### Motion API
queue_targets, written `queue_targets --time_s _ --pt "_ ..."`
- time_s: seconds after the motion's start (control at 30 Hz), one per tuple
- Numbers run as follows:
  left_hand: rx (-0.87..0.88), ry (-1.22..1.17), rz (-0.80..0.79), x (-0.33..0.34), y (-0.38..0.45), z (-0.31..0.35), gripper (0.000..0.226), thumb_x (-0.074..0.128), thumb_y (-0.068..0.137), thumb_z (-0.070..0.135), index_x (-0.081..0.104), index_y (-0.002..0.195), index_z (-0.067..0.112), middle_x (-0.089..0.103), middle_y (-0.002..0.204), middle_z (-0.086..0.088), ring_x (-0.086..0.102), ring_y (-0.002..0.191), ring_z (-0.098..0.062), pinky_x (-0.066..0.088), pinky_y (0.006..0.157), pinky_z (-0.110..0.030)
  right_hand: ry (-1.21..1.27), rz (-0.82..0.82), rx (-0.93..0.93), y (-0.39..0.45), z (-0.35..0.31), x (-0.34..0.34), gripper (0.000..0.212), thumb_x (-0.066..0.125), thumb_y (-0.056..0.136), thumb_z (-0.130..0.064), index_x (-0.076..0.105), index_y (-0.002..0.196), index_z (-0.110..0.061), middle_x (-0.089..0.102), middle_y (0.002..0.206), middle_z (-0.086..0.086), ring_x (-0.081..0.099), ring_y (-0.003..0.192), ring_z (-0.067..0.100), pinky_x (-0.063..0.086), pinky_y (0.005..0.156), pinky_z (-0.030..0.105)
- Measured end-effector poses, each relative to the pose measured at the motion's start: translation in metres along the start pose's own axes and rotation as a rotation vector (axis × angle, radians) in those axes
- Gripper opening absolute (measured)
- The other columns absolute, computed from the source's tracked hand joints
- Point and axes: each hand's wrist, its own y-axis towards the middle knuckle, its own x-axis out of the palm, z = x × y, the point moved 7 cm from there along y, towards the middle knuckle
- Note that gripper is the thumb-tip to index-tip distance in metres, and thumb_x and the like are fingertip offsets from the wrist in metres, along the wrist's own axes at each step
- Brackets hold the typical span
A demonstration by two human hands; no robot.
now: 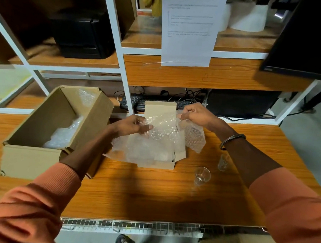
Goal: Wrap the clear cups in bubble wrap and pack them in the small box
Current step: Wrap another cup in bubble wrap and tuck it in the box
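Left hand (132,126) and right hand (195,113) both pinched shut on a bubble wrap sheet (155,139), stretched over the open small box (165,164). Two clear cups (202,175) upright on the counter (152,195), just right of it.

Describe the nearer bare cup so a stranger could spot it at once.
Start at the small box in the middle of the wooden table, where both hands hold bubble wrap. Look right of the box's near corner: two clear cups stand upright, unwrapped. The one meant is the nearer cup, closer to the table's front edge, while the other cup sits farther back, beside the right forearm.
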Motion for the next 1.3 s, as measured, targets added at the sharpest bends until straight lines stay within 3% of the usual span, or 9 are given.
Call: queue_targets --time_s 0.13,0.23,0.4,0.47,0.57,0.73,1.0,1.2,1.3 --pt "-0.026 -0.059 0.079 -0.021 -0.011 0.004 0.033 0.08 0.092 0.043 0.071 0.096 0.011 0.069 0.082 -0.007 0.059 0.075 -0.024 0.047 0.067 -0.033 0.166 0.052 0.054 -0.001 0.009 -0.014 0.016 0.072 0.097 -0.019 0.068 0.083 -0.012 0.069 0.101 0.007 0.064 0.103 0.03 0.049 0.094 0.046" --pt "-0.026 0.036 -0.018 -0.032 -0.016 0.016 0.037 0.083 0.089 0.038 0.074 0.108 0.008 0.078 0.097 -0.004 0.07 0.084 -0.025 0.054 0.075 -0.035 0.344 0.067 0.089 0.001 0.012 -0.026 0.011 0.067 0.099 -0.02 0.075 0.104 -0.015 0.071 0.124 0.005 0.063 0.123 0.029 0.044 0.114 0.053" --pt "-0.209 0.307 -0.231 -0.051 -0.02 0.009 0.036 0.084 0.088 0.034 0.075 0.117 0.014 0.081 0.112 0.002 0.078 0.101 -0.019 0.056 0.101 -0.059 0.135 0.173 0.119 -0.001 0.027 -0.052 0.02 0.073 0.098 -0.026 0.071 0.084 -0.011 0.073 0.091 0.002 0.068 0.076 0.017 0.052 0.075 0.033" --pt "-0.3 0.425 -0.228 -0.061 -0.019 -0.001 0.06 0.084 0.082 0.042 0.068 0.13 0.009 0.076 0.118 -0.003 0.074 0.105 -0.025 0.06 0.096 -0.05 -0.04 0.189 0.176 -0.003 0.045 -0.056 0.023 0.076 0.096 -0.023 0.071 0.082 -0.005 0.068 0.084 0.002 0.057 0.072 0.017 0.048 0.067 0.033" --pt "-0.335 0.412 -0.144 -0.071 -0.013 -0.016 0.058 0.083 0.089 0.024 0.06 0.137 0.001 0.075 0.117 -0.015 0.073 0.098 -0.031 0.062 0.076 -0.036 -0.228 0.189 0.268 -0.01 0.071 -0.055 0.019 0.084 0.089 -0.024 0.076 0.079 -0.011 0.069 0.082 0.0 0.061 0.075 0.017 0.046 0.063 0.029" --pt "-0.353 0.492 -0.052 -0.07 0.002 -0.035 0.04 0.073 0.095 -0.004 0.061 0.133 0.0 0.069 0.127 -0.023 0.07 0.106 -0.034 0.06 0.091 -0.045 -0.314 0.088 0.282 -0.013 0.085 -0.032 0.013 0.082 0.089 -0.025 0.077 0.084 -0.013 0.071 0.086 0.005 0.066 0.085 0.024 0.051 0.067 0.033" --pt "-0.328 0.976 -0.02 -0.067 0.015 -0.052 0.047 0.075 0.097 0.027 0.06 0.141 0.019 0.067 0.13 -0.006 0.066 0.115 -0.023 0.058 0.095 -0.036 -0.41 0.054 0.246 -0.001 0.084 -0.003 0.027 0.078 0.093 -0.024 0.076 0.103 0.001 0.074 0.102 0.017 0.065 0.092 0.029 0.045 0.072 0.033" --pt "-0.241 1.125 0.113 -0.056 0.022 -0.06 0.061 0.072 0.096 0.046 0.049 0.148 0.024 0.057 0.149 -0.01 0.058 0.131 -0.031 0.052 0.107 -0.051 -0.675 0.092 0.152 0.005 0.067 0.019 0.043 0.068 0.099 -0.038 0.062 0.138 -0.019 0.061 0.14 0.01 0.052 0.132 0.032 0.046 0.108 0.046" --pt "-0.062 1.15 0.201 -0.038 0.021 -0.049 0.062 0.063 0.097 0.058 0.052 0.149 0.025 0.054 0.151 -0.012 0.051 0.139 -0.034 0.042 0.115 -0.058 -0.848 0.058 -0.006 0.007 0.049 0.041 0.041 0.076 0.09 -0.053 0.067 0.123 -0.031 0.06 0.132 0.0 0.048 0.132 0.026 0.035 0.108 0.049"
